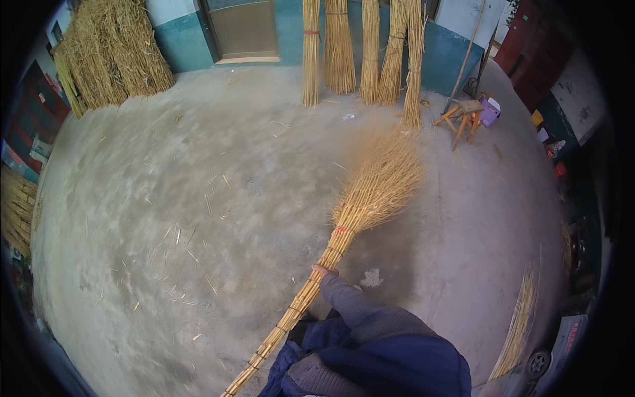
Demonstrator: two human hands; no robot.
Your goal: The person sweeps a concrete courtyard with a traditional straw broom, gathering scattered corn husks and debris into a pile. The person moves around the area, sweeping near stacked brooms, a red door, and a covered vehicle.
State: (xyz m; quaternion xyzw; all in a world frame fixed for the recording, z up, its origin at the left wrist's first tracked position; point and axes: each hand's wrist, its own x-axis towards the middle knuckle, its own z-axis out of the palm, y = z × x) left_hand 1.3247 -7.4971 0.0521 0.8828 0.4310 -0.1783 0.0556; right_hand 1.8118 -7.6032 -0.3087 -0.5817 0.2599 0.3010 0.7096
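Note:
My right hand point(323, 270) is closed around the bound handle of a long straw broom point(344, 228). Its grey sleeve reaches forward from my blue jacket. The broom runs from the lower middle up and to the right. Its fanned head point(387, 175) is over the concrete floor point(198, 198) and looks blurred. A red tie wraps the stalks just below the head. My left hand is hidden by the jacket folds point(311, 334) beside the lower handle, so its grip cannot be made out.
Several tied straw bundles point(340, 46) lean on the teal back wall. A big straw stack point(112, 53) stands at the back left, with more straw at the left edge point(14, 208). A small wooden stool point(463, 112) is at the right. Loose stalks point(519, 324) lie at the lower right.

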